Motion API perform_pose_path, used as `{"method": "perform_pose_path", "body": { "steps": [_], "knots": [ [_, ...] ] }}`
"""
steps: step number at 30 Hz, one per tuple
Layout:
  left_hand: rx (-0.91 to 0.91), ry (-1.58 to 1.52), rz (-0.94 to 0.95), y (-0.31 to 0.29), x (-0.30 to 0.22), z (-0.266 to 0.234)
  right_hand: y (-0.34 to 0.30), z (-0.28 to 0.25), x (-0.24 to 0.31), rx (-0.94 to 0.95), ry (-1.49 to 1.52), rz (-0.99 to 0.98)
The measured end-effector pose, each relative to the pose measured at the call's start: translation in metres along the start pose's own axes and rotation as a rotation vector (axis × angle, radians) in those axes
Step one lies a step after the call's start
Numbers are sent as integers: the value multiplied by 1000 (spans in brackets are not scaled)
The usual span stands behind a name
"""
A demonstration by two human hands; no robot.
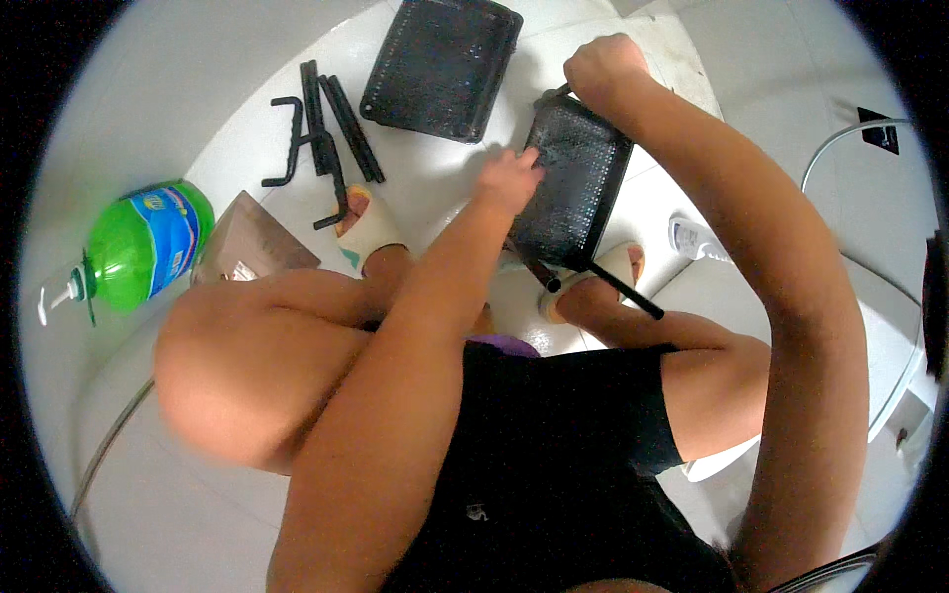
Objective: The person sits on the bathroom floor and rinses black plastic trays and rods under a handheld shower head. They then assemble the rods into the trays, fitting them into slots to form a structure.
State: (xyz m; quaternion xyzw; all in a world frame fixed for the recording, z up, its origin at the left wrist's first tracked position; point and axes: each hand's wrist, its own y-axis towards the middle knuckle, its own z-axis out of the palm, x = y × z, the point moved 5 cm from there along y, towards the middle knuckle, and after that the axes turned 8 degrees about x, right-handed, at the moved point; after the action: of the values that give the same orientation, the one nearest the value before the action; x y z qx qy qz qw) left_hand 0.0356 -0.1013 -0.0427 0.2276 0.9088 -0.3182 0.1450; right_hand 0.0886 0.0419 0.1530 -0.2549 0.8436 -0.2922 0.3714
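A black perforated tray point(573, 178) is between my feet, with black tubes at its corners. Two of them, a near-right tube point(628, 290) and a near-left tube point(534, 265), stick out toward me. My left hand point(510, 182) is at the tray's left side, fingers bent over the rim. At the far end, my right hand point(605, 73) is closed in a fist around a short black tube point(554, 95) by the tray's corner; most of what is inside that fist is hidden.
Another black perforated tray point(445, 69) lies on the white floor at the far side. Left of it are loose black tubes point(348, 128) and bent black handles point(292, 143). A green pump bottle point(124, 247) and a brown box point(255, 242) stand left; a clear-white bottle point(697, 238) lies right.
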Motion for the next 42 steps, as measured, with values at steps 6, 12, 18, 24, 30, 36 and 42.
{"method": "perform_pose_path", "body": {
  "steps": [6,12,18,24,30,36,42],
  "knots": [
    [-429,-74,34,-27,22,-51,-101,-21,-12,-835,395,16],
    [-900,-813,-1106,-69,198,-63,-225,-5,-35,-657,1601,12],
    [-1177,-831,-824,-75,234,-87,-264,25,-43,-702,2056,78],
    [-1420,-318,-384,-82,175,-243,-270,12,-61,-831,2159,-84],
    [-1435,123,164,-93,23,-401,-254,9,-79,-971,2084,-35],
    [-1306,292,514,-68,-109,-461,-212,61,-137,-1117,2750,179],
    [-1161,328,922,-32,-224,-427,-169,203,-260,-1345,3097,-277]
  ]
}}
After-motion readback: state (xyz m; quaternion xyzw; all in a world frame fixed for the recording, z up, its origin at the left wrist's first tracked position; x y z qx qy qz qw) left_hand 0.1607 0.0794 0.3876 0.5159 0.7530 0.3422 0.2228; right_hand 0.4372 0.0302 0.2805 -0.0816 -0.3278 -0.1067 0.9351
